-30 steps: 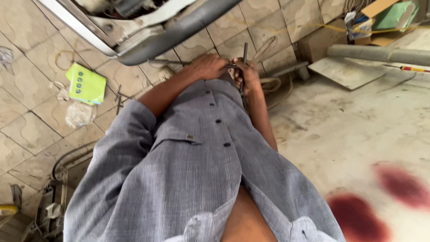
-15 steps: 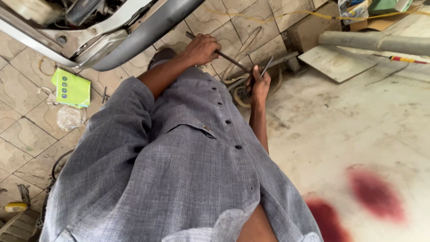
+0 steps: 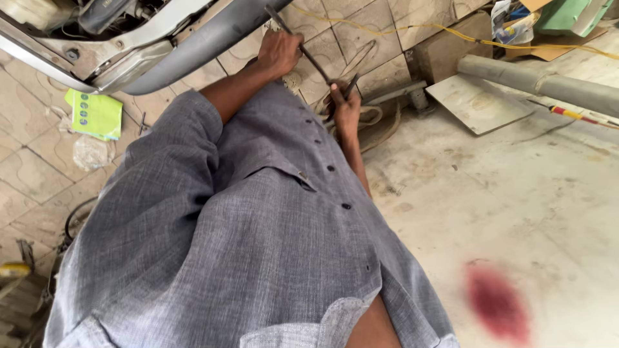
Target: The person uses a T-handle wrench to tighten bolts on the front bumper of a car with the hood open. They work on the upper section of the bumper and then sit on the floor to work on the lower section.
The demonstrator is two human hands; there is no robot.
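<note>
I look down along my own grey buttoned shirt (image 3: 258, 245). My left hand (image 3: 278, 53) is stretched forward and closed around a long thin dark metal rod (image 3: 308, 53), which slants from under the grey bumper down toward my right hand. My right hand (image 3: 346, 108) is lower and to the right, closed on a short dark tool (image 3: 352, 84) that sticks up from the fist. The rod's lower end meets that hand; whether the two tools touch is hidden by my fingers.
A grey vehicle bumper (image 3: 161, 55) with exposed parts hangs at the top left. On the tiled floor lie a green card (image 3: 95, 114) and a clear bag (image 3: 90, 153). A grey pipe (image 3: 541, 80), a flat board (image 3: 477, 103), boxes and a yellow cord are at the right. A red stain (image 3: 495, 303) marks the concrete.
My hands were together in front of me a second ago. They have moved apart, the left hand raising the rod toward the bumper, the right hand staying lower with the short tool.
</note>
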